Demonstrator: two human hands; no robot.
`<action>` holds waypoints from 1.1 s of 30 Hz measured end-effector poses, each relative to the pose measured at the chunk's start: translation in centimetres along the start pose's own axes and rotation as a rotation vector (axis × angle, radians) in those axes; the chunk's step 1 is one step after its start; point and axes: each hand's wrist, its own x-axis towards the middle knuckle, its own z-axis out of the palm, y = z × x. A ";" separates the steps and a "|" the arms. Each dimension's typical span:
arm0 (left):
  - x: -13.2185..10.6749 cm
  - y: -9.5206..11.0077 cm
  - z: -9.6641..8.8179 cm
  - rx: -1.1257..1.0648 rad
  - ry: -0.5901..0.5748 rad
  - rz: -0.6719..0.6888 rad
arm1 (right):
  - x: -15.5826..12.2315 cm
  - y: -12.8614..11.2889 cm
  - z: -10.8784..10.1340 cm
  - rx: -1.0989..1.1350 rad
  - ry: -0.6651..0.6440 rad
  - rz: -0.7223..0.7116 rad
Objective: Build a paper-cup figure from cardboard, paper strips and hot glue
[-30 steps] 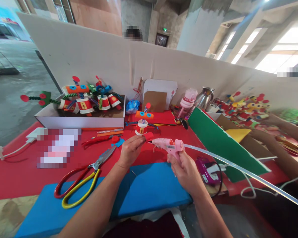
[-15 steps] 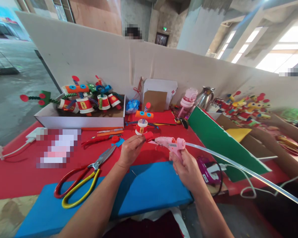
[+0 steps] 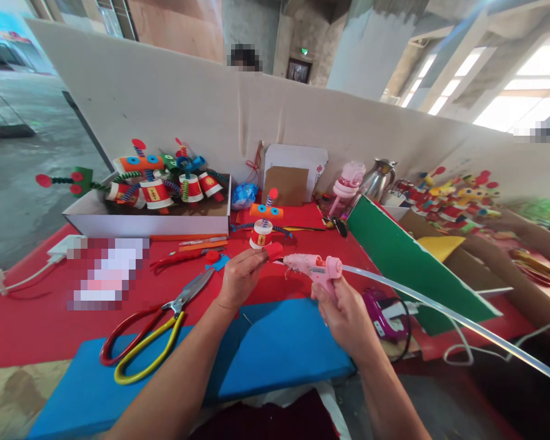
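My left hand (image 3: 241,278) is closed on a small red foam piece (image 3: 274,250), held above the red table. My right hand (image 3: 343,315) grips a pink glue gun (image 3: 314,267) whose nozzle points left and touches the red piece. A long clear glue stick (image 3: 440,315) sticks out of the gun's back toward the lower right. Just behind the hands stands a finished paper-cup figure (image 3: 262,227) with an orange bar head.
Red-and-yellow scissors (image 3: 153,333) lie on a blue foam sheet (image 3: 275,351) at the left. A white box (image 3: 132,223) of cup figures sits far left. A green board (image 3: 407,269), a purple glue gun (image 3: 385,318) and another person's arms (image 3: 508,269) are at the right.
Almost nothing has moved; the glue gun has stayed against the red piece, with only a slight shift of my right hand.
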 end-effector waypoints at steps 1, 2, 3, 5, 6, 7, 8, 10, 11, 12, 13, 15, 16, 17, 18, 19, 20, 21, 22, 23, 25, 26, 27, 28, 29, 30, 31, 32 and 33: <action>0.0 0.0 0.0 -0.001 -0.007 -0.011 | 0.0 0.0 0.0 0.003 -0.002 -0.003; -0.1 -0.1 0.0 -0.003 -0.012 -0.018 | 0.0 0.0 0.1 0.005 -0.004 -0.004; -0.1 -0.1 0.1 -0.006 -0.013 -0.022 | 0.0 0.0 0.1 0.007 -0.005 -0.003; -0.2 -0.2 0.1 -0.015 -0.002 -0.012 | -0.1 0.1 0.1 0.011 -0.009 0.001; -0.2 -0.2 0.1 -0.019 0.006 -0.006 | -0.1 0.1 0.0 0.013 -0.012 0.002; -0.3 -0.2 0.2 -0.019 0.009 -0.005 | -0.1 0.1 0.0 0.015 -0.014 0.002; -0.3 -0.2 0.2 -0.017 0.008 -0.010 | -0.1 0.1 0.0 0.016 -0.016 0.002; -0.3 -0.2 0.2 -0.013 0.001 -0.029 | -0.1 0.1 0.0 0.019 -0.019 0.002; -0.3 -0.2 0.2 -0.017 0.000 -0.035 | -0.1 0.1 0.0 0.021 -0.020 0.002; -0.3 -0.2 0.3 -0.026 0.003 -0.035 | -0.1 0.0 0.0 0.024 -0.021 0.004; -0.3 -0.2 0.3 -0.038 0.011 -0.031 | -0.1 0.0 0.1 0.028 -0.022 0.005; -0.3 -0.3 0.4 -0.065 0.027 -0.028 | -0.2 0.0 0.2 0.038 -0.027 0.005; -0.4 -0.3 0.4 -0.074 0.031 -0.034 | -0.2 -0.1 0.2 0.044 -0.030 0.005; -0.4 -0.3 0.4 -0.080 0.032 -0.044 | -0.2 -0.2 0.3 0.051 -0.033 0.004; -0.4 -0.3 0.4 -0.083 0.029 -0.058 | -0.2 -0.2 0.3 0.058 -0.039 0.005; -0.4 -0.3 0.4 -0.083 0.022 -0.074 | -0.2 -0.3 0.2 0.064 -0.046 0.007; -0.5 -0.3 0.4 -0.080 0.014 -0.090 | -0.2 -0.4 0.2 0.071 -0.054 0.013; -0.4 -0.3 0.4 -0.078 0.004 -0.108 | -0.2 -0.5 0.0 0.079 -0.060 0.020; -0.4 -0.3 0.4 -0.077 -0.006 -0.123 | -0.2 -0.6 -0.1 0.089 -0.062 0.031; -0.4 -0.3 0.3 -0.081 -0.015 -0.136 | -0.1 -0.6 -0.3 0.103 -0.061 0.046; -0.4 -0.2 0.3 -0.098 -0.033 -0.173 | 0.0 -0.6 -0.7 0.152 -0.048 0.092; -0.5 -0.2 0.4 -0.109 -0.039 -0.205 | 0.2 -0.4 -0.9 0.194 -0.030 0.116; -0.5 -0.2 0.4 -0.121 -0.039 -0.250 | 0.4 -0.2 -1.0 0.247 -0.005 0.141; -0.5 -0.2 0.5 -0.135 -0.028 -0.310 | 0.7 0.1 -1.0 0.311 0.030 0.166; -0.6 -0.2 0.6 -0.153 -0.005 -0.377 | 1.0 0.4 -0.9 0.378 0.072 0.188; -0.6 -0.1 0.7 -0.178 0.023 -0.442 | 1.5 0.8 -0.8 0.443 0.115 0.212; -0.5 -0.1 0.7 -0.209 0.050 -0.499 | 2.1 1.3 -0.7 0.500 0.158 0.235; -0.5 0.0 0.8 -0.244 0.073 -0.542 | 2.8 1.9 -0.5 0.545 0.201 0.260; -0.4 0.1 0.8 -0.277 0.089 -0.570 | 3.5 2.5 -0.3 0.580 0.235 0.287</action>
